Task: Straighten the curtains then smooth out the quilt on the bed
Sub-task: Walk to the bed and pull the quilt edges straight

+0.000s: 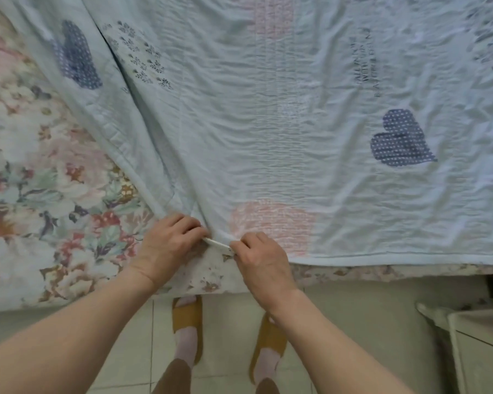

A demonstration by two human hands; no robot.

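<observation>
I see both hands at quilt [268,123] corner: left hand [170,243] and right hand [261,258] each pinching hem, over floral sheet [40,180].

pale blue quilt [268,123] with navy hearts lies wrinkled across the bed, near corner bunched

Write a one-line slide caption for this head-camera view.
Both hands, left and right, grip the pale blue quilt's corner over a floral sheet.
</observation>
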